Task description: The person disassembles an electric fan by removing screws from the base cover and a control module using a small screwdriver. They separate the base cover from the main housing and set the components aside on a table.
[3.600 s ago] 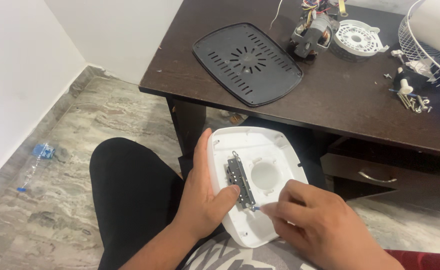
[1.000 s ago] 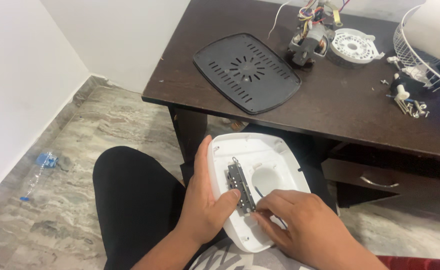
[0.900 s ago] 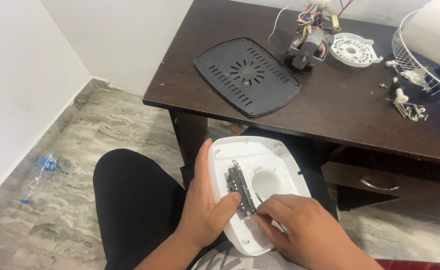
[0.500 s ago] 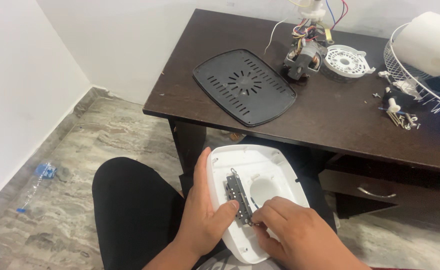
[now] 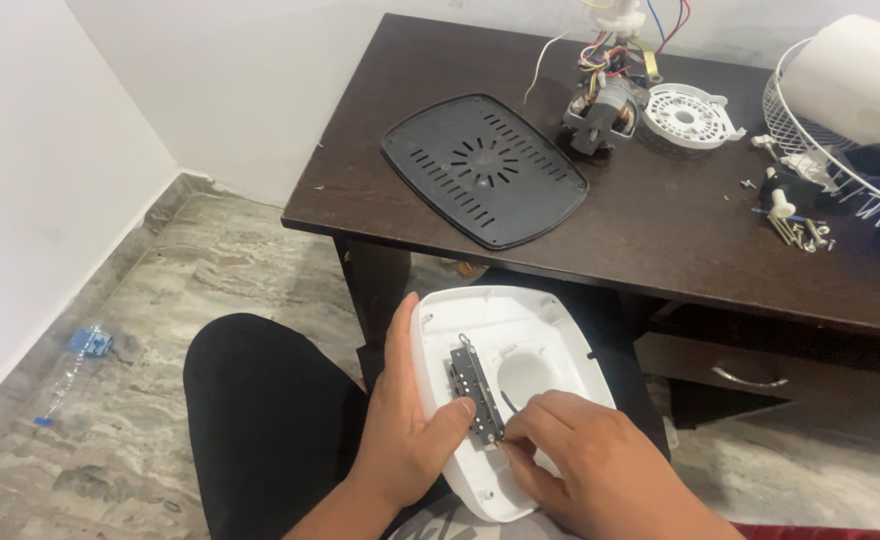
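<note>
Low in the middle of the frame, the white cover (image 5: 505, 390) lay tilted on the person's lap with its hollow inner side up, so the parts fixed inside could be reached. The left hand (image 5: 405, 430) cupped the cover's left edge, fingers behind it and the thumb laid across the inner face, its tip pressing on the dark switch block (image 5: 475, 388); that grip seemed to steady both cover and block. The right hand (image 5: 585, 465) came in from the lower right with fingertips bunched together at the block's lower end, pinching something small there; what exactly it pinched could not be told, though a thin dark wire (image 5: 508, 402) curved out just above the fingers. A round hole (image 5: 528, 372) in the cover sat just right of the block. Across the top of the frame stood the dark table (image 5: 660, 230), holding parts laid out flat and apart: a black vented plate (image 5: 482, 168) toward the upper middle, a motor (image 5: 595, 105) with coloured wires beside a white round grille part (image 5: 688, 112), loose screws (image 5: 805, 232) near the upper right, and a wire fan guard (image 5: 840, 130) at the right edge. A blue scrap (image 5: 88, 342) lay on the marble floor (image 5: 160, 330) at the left.
</note>
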